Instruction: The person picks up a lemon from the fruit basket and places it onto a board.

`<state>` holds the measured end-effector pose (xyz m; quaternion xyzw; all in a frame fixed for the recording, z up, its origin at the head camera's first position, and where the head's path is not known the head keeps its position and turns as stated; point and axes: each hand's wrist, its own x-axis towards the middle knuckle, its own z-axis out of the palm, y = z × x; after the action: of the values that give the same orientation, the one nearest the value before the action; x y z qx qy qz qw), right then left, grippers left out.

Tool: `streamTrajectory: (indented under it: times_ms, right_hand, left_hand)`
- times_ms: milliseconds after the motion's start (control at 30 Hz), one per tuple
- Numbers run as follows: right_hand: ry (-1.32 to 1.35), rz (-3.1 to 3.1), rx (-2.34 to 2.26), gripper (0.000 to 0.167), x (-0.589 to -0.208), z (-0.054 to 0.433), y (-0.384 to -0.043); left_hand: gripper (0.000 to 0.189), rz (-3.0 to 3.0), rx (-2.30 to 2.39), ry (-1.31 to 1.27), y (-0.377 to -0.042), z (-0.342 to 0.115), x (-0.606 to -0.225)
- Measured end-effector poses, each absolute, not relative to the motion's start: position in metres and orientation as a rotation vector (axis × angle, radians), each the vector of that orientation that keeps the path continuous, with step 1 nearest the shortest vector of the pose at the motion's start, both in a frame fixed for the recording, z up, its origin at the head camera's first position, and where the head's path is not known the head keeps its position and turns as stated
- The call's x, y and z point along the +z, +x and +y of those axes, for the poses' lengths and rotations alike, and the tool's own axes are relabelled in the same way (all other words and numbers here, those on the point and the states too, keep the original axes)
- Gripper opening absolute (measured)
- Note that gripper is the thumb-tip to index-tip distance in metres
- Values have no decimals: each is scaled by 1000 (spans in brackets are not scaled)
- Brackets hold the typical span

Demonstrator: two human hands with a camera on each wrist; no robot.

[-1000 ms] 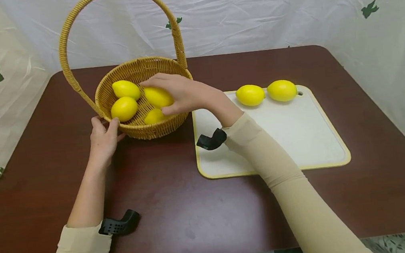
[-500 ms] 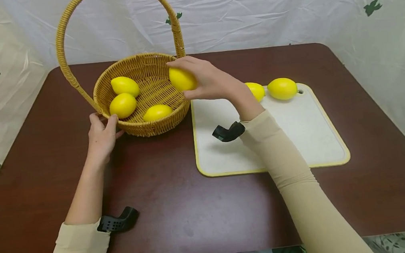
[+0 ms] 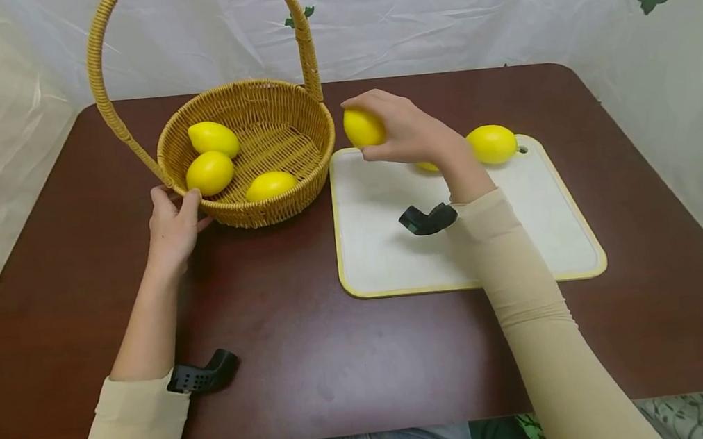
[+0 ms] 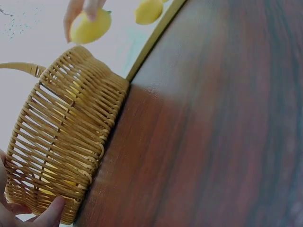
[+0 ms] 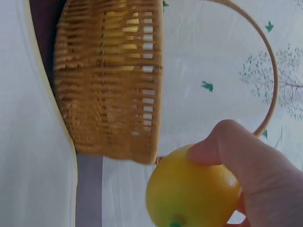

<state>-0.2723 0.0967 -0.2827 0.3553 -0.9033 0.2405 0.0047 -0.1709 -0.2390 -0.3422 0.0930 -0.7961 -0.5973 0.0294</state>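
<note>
We pinch lemon (image 3: 364,128) in right hand (image 3: 405,131); left hand (image 3: 172,228) grips basket (image 3: 256,216) at rim. We judge lemon firm, light, slightly slippery: best held round middle.

- The right hand's grip (image 3: 408,128) has carried a lemon (image 3: 363,128) out of the basket (image 3: 279,145), toward the counter's (image 3: 314,362) right edge, near the cutting board's (image 3: 387,265) far left corner.
- It no longer covers the near lemon (image 3: 270,185).
- It now mostly hides one board lemon (image 3: 427,166).
</note>
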Motion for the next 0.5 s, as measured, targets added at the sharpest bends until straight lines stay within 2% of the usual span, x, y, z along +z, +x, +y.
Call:
streamTrajectory:
  times_ms: [267, 500]
  right_hand:
    - [1020, -3011, 665, 55, -286, 117, -284]
    - [1040, -3121, 663, 55, -296, 113, -284]
  left_hand:
    - [53, -2441, -1861, 274, -176, -239, -339]
    - [53, -2437, -1881, 292, -171, -239, -341]
